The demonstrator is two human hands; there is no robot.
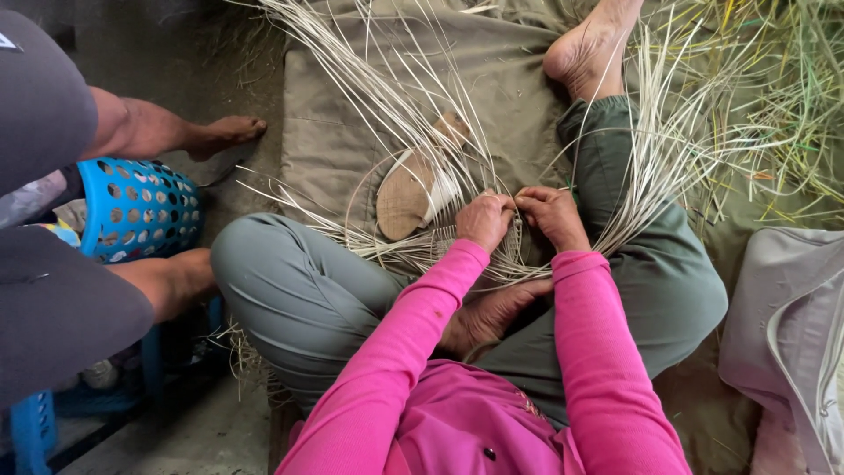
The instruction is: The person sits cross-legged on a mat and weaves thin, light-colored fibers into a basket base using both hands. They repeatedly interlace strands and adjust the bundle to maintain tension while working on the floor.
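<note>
Hands: two. The left hand and the right hand sit close together, just above the person's lap.
Left hand: the fingers are curled tight and pinch some pale strips at the edge of the weaving.
Right hand: also curled tight, pinching strips right beside the left hand (the two hands almost touch).
Woven piece: one. It lies flat over the crossed legs, under both hands, and its woven band runs left to right.
Loose strips: too many to count. They are long and thin and fan out from the woven piece, some up and to the left, some up and to the right.
Wooden block: one. It is brown and long, just left of the hands, with its long side tilted up to the right, and strips lie across it.
Cloth: one tan cloth lies on the floor under the work.
Blue basket: one, at the left, with round holes, beside another person's leg.
Bare feet in view: three.
</note>
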